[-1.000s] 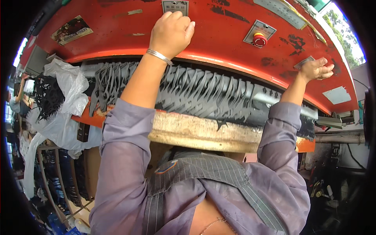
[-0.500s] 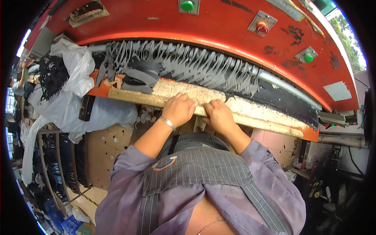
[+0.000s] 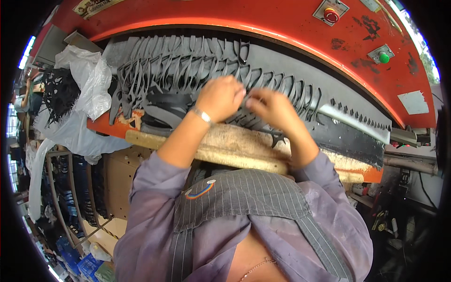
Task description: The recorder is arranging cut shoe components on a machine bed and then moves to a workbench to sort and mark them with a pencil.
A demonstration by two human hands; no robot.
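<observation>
A grey sheet [image 3: 300,77] with rows of dark cut strips [image 3: 159,70] standing up from it lies under the front of a red machine [image 3: 197,11]. My left hand [image 3: 221,97] is over the near rows, its fingers curled and closed; what they grip, if anything, is hidden. Close beside it on the right, my right hand [image 3: 272,107] is bent over the same strips, its fingers smeared by motion. Loose dark grey offcuts [image 3: 162,113] are heaped left of my left wrist. Below my hands runs a worn board [image 3: 235,138] with a pale wooden bar [image 3: 225,156] along its front.
A red stop button [image 3: 331,16] and a green button [image 3: 384,57] sit on the machine's front. White plastic sacking [image 3: 89,84] and a black net-like scrap [image 3: 60,94] hang at the left. A metal rack [image 3: 70,202] stands lower left.
Both hands have left the wooden bar and moved forward onto the strips. The grey sheet now reaches farther out from under the machine, showing more rows.
</observation>
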